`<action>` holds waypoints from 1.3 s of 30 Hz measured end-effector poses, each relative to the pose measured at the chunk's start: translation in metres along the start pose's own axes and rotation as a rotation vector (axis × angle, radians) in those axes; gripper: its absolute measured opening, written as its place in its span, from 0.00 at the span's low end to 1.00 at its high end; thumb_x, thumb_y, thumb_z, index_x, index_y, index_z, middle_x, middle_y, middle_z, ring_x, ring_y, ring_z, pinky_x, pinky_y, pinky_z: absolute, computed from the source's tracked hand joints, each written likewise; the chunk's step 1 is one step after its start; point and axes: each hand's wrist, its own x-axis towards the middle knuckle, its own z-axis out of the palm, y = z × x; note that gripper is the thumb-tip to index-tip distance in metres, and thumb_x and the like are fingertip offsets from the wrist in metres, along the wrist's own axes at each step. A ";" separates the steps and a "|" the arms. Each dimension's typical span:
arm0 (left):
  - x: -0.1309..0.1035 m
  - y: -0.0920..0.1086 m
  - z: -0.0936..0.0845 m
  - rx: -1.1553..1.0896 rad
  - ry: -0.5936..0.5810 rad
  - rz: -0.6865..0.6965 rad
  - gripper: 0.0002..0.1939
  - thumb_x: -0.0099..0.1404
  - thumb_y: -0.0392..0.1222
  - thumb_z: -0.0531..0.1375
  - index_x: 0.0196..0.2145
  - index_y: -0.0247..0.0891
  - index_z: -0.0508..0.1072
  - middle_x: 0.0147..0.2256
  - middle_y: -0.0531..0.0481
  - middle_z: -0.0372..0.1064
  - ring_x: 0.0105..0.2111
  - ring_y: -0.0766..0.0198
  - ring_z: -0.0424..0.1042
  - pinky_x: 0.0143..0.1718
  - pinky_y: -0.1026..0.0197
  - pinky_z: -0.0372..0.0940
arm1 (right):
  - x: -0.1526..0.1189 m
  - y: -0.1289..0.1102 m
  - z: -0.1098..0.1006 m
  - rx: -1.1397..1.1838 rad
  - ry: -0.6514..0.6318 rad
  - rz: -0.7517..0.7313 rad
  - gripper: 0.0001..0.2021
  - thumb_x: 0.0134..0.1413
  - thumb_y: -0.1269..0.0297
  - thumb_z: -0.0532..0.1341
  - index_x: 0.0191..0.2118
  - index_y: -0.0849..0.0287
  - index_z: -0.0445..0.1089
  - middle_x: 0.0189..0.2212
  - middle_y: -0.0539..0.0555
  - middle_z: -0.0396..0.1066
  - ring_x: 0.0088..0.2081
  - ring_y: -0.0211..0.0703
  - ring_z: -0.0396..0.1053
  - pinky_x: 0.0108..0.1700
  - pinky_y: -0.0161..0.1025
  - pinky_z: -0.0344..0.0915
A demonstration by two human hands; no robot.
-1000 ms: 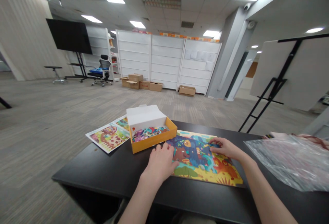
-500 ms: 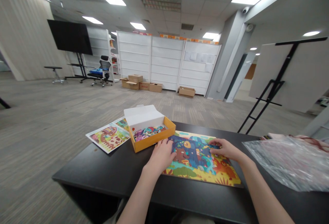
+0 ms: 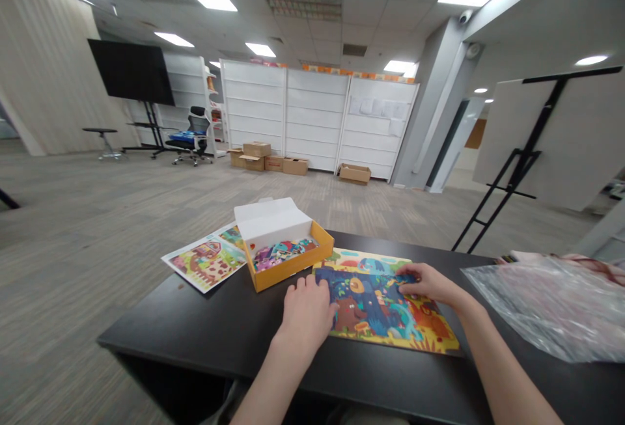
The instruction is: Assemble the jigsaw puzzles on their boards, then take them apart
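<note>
A dark blue joined puzzle section [image 3: 368, 304] with a bear and trees lies over a yellow and green picture sheet [image 3: 430, 345] on the black table. My left hand [image 3: 310, 304] rests along the section's left edge, thumb on it and fingertips at its upper left corner. At the upper right edge, my right hand [image 3: 417, 282] pinches the dark blue section between thumb and fingers. Left of the sheet, an open yellow box [image 3: 288, 269] with a white lid holds many loose colourful pieces [image 3: 283, 252].
Printed picture sheets [image 3: 208, 261] lie left of the box, over the table's [image 3: 195, 327] back edge. A clear plastic bag [image 3: 551, 308] covers the right side. Beyond stand a black easel frame [image 3: 522, 158] and cardboard boxes [image 3: 256, 157].
The dark blue section has shifted down and slightly left over the sheet, showing more of the sheet's top. My left hand has moved down with it; my right hand has barely moved.
</note>
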 end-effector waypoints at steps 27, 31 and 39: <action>0.019 0.005 0.025 -0.395 0.097 0.292 0.22 0.67 0.50 0.59 0.56 0.41 0.69 0.54 0.41 0.69 0.57 0.47 0.65 0.58 0.47 0.60 | -0.004 -0.065 0.036 0.549 -0.130 -0.062 0.22 0.48 0.51 0.72 0.44 0.59 0.72 0.29 0.49 0.75 0.31 0.38 0.71 0.34 0.35 0.65; 0.022 0.015 0.029 -0.701 0.094 0.303 0.26 0.66 0.44 0.61 0.60 0.41 0.64 0.51 0.43 0.72 0.51 0.51 0.71 0.52 0.52 0.65 | -0.007 -0.081 0.054 0.666 -0.229 -0.119 0.21 0.46 0.53 0.74 0.42 0.58 0.70 0.30 0.48 0.73 0.30 0.37 0.70 0.33 0.34 0.64; 0.036 0.013 0.038 -0.974 0.155 0.327 0.25 0.63 0.31 0.58 0.57 0.42 0.67 0.40 0.50 0.74 0.31 0.64 0.73 0.36 0.62 0.68 | -0.007 -0.092 0.067 0.512 -0.135 -0.213 0.17 0.56 0.46 0.65 0.37 0.56 0.67 0.30 0.49 0.70 0.28 0.38 0.67 0.30 0.36 0.63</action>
